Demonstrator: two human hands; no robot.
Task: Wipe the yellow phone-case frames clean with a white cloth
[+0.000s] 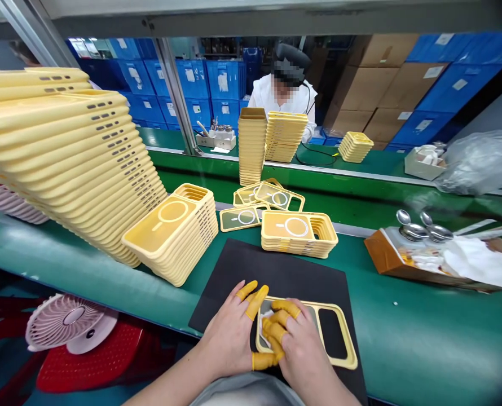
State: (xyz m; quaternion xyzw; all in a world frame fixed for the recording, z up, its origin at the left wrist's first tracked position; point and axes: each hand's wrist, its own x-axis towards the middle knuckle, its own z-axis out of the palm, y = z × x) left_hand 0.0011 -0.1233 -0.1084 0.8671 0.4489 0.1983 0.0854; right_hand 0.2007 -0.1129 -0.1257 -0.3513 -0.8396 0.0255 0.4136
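Note:
A yellow-framed phone case (349, 344) with a clear back lies on the black mat (318, 276), its large camera opening to the right. My left hand (229, 332) steadies the case's left end, with index finger at the upper corner and thumb along the near edge. Bent over the clear panel, my right hand (304, 344) presses a small white wipe (265, 322) against it; the fingers partly hide the wipe. Yellow finger cots cover several fingertips on both hands. Just beyond the mat is a short stack of yellow phone cases (297, 239).
Tall stacks of yellow cases (73, 146) and a lower stack (179, 231) stand left. Loose cases (240, 218) lie beyond the mat. A cardboard tray (386, 254) with metal-topped bottles and wipes sits right. A co-worker (282, 93) is opposite; a pink fan (71, 316) is lower left.

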